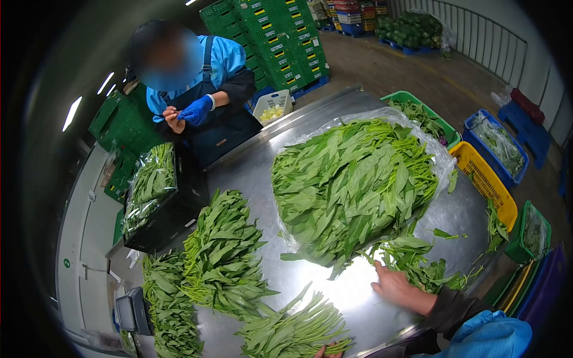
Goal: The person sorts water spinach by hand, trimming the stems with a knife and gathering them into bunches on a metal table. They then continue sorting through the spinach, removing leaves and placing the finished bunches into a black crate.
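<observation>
On the steel table (239,161) a large heap of leafy green stems (358,179) lies on clear plastic. My right hand (401,289) is beside loose greens (418,256) at the near right, its index finger stretched toward a stem and nothing gripped in it. At the bottom edge, my left hand (329,352) has its fingers at the stem ends of a fanned bunch (292,331); most of this hand is hidden or out of frame. Left of that bunch lie two piles of greens, one (224,256) beside the other (170,301).
Across the table stands a person (203,119) with one blue-gloved hand. A black crate (161,215) of bagged greens and a scale (132,311) are at left. Yellow (486,179), green (450,128) and blue (516,176) crates line the right side. Green crates (286,48) are stacked behind.
</observation>
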Demonstrator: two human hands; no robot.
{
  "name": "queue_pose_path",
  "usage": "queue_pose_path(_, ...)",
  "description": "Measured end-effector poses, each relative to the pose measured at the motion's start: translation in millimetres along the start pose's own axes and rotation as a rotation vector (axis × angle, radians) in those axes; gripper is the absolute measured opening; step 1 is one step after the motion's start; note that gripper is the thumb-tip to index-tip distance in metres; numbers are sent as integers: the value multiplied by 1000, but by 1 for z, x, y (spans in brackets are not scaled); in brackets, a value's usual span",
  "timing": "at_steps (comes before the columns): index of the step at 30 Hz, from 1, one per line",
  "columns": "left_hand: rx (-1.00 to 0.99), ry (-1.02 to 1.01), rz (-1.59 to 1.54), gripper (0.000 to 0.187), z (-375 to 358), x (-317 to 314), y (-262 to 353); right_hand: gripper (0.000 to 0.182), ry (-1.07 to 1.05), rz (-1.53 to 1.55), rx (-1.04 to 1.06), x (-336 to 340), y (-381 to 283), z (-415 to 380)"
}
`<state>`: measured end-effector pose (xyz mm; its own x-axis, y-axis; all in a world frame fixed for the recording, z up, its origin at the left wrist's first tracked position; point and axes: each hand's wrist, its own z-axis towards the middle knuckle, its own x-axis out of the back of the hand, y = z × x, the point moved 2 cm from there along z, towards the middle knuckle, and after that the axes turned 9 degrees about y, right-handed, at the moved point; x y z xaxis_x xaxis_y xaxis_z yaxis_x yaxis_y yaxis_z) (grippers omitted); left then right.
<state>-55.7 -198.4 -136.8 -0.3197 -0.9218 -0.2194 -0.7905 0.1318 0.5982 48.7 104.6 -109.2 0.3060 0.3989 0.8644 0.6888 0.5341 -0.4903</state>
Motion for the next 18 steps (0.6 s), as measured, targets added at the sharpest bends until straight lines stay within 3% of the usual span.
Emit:
queue_pose_path(3,-9,2,18,31,-1,0,1,75,-27,19,-58,3,-3,0)
queue_pose_path(5,-17,2,32,31,-3,0,2,78,64,-14,-19,4,-5,0)
queue_pose_path(9,-36,3,66,31,-6,2,2,78,45,-40,-37,19,-22,-2)
queue_pose_path(12,-47,4,92,31,-7,2,3,67,23,-5,19,20,-34,-2)
queue_pose_path(14,-60,4,116,30,-8,3,2,57,-138,235,164,-1,-41,-7)
queue_pose_path(16,-79,2,150,30,-10,3,2,51,-150,316,349,-10,-75,-17)
queue_pose_path(18,-113,-2,204,30,-12,5,2,52,-294,312,473,-20,-99,-8)
